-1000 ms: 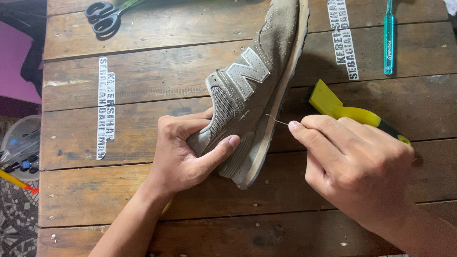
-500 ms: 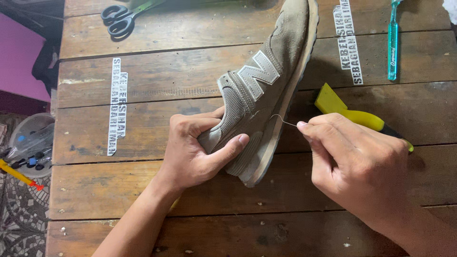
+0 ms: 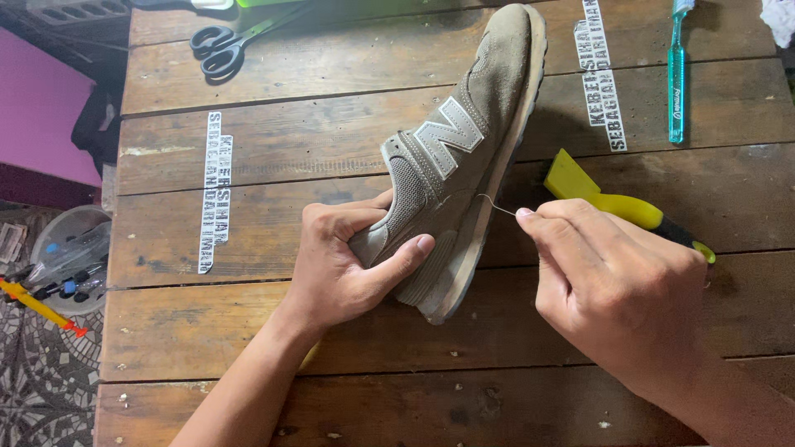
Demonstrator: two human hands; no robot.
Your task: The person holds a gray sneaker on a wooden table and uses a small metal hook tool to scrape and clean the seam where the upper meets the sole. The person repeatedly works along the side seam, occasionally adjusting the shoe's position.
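A grey-beige suede sneaker (image 3: 464, 157) lies on its side on a wooden table (image 3: 273, 157), toe pointing away. My left hand (image 3: 344, 261) grips its heel end, thumb pressed on the side near the sole. My right hand (image 3: 617, 290) pinches a thin curved metal needle (image 3: 495, 204) whose tip touches the sneaker's sole edge.
A yellow-handled scraper (image 3: 609, 199) lies just behind my right hand. A teal toothbrush (image 3: 676, 70) sits at the far right, black scissors (image 3: 224, 45) at the far left. White strips with print are stuck on the planks. A clear tub of tools (image 3: 66, 257) stands on the floor at left.
Both hands and the sneaker keep their hold; the view has drifted slightly, and my right hand has eased the needle a little away from the sole.
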